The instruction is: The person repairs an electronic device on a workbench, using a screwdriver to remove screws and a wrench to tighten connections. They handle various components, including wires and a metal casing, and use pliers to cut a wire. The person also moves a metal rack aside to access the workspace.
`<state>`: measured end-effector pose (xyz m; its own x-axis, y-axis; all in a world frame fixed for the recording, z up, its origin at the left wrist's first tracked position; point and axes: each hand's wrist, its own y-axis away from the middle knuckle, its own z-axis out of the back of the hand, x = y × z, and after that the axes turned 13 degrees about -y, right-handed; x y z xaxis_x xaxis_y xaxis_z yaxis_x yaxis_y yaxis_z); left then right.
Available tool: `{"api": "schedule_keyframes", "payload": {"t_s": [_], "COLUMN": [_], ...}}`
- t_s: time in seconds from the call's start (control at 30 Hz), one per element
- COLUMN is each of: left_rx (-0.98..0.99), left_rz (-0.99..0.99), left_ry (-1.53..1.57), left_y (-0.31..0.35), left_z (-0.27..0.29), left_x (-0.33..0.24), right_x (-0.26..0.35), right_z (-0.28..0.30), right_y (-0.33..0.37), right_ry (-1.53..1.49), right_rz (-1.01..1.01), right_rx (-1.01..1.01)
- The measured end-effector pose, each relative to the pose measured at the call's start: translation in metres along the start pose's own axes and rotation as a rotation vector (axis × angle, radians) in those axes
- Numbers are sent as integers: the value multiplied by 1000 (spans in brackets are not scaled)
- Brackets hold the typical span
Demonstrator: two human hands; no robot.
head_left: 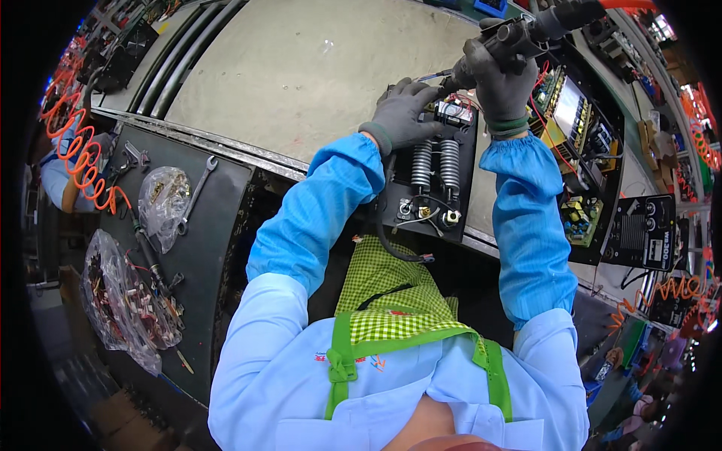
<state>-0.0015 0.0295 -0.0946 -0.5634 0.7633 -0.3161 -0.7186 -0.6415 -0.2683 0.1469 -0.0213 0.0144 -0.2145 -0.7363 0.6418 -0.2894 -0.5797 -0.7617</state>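
Note:
My right hand, in a grey glove, is closed around a black power screwdriver. The tool's narrow nose points down and left at the far end of a black metal panel. My gloved left hand grips that panel's far left side, its index finger near the nose and its thumb apart from it. The screw or part at the tip is hidden. Two silvery coiled parts lie side by side on the panel, with brass terminals at the near end. A thick black cable hangs off the left side.
To the right sits an open chassis with circuit boards and a black front panel. A side table on the left bears a wrench, bagged small parts and bagged wires. Orange coiled hose hangs above it.

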Motion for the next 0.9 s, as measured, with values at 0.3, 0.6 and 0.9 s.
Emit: {"api": "schedule_keyframes", "payload": {"t_s": [0.3,0.6,0.9], "left_rx": [-30,-127,-168], "left_rz": [14,80,90], "left_ry": [6,48,97], "left_y": [-1,0,-4], "left_z": [-3,-9,-13], "left_x": [-2,-3,2], "right_x": [-8,-14,-13], "right_z": [7,10,-11], "right_y": [4,-15,-42], "right_ry": [-119,-29,-276], "right_rz": [-48,-278,-638], "right_rx": [-16,170,148]}}
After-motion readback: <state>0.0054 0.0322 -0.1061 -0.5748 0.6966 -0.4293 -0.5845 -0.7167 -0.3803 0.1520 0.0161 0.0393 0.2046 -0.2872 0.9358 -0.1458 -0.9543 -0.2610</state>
